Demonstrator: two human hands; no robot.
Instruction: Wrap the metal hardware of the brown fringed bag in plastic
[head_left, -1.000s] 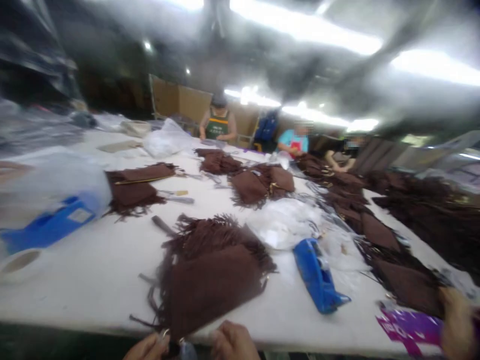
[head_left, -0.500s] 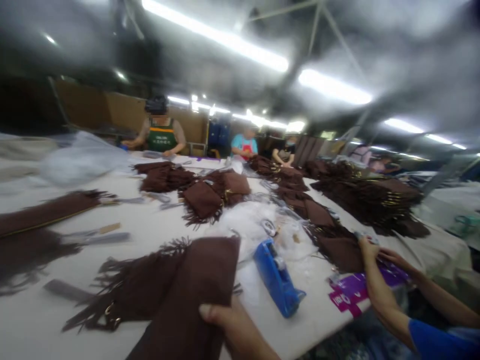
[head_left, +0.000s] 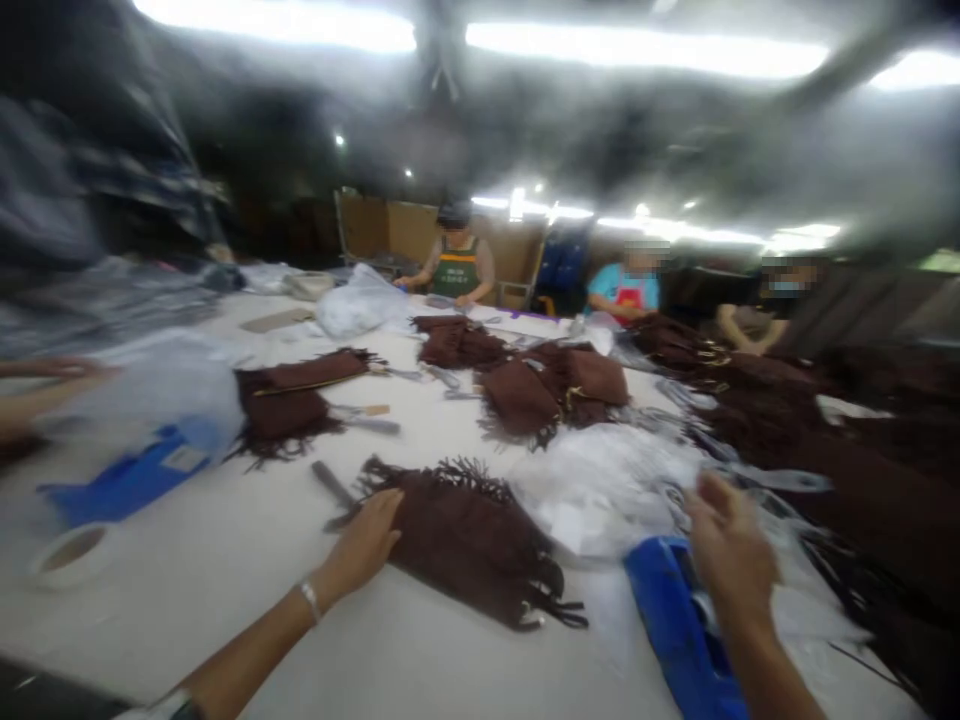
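Note:
My left hand (head_left: 364,545) lies flat, fingers together, on the near left edge of a brown fringed suede bag (head_left: 469,535) in the middle of the white table (head_left: 225,570). My right hand (head_left: 727,545) is lifted over a blue tape dispenser (head_left: 679,625) and crumpled clear plastic bags (head_left: 607,485), fingers stretched out and blurred by motion, holding nothing that I can see.
More brown fringed bags lie in heaps (head_left: 551,385) across the table and stacked along the right (head_left: 862,450). A second blue dispenser (head_left: 124,480) and a tape roll (head_left: 71,555) are at the left. Another person's hands (head_left: 45,385) reach in at far left; three people work at the far end.
The view swung back left. The brown bag I gripped near the table edge now lies flat farther out under my left hand; my right hand has risen over the blue dispenser.

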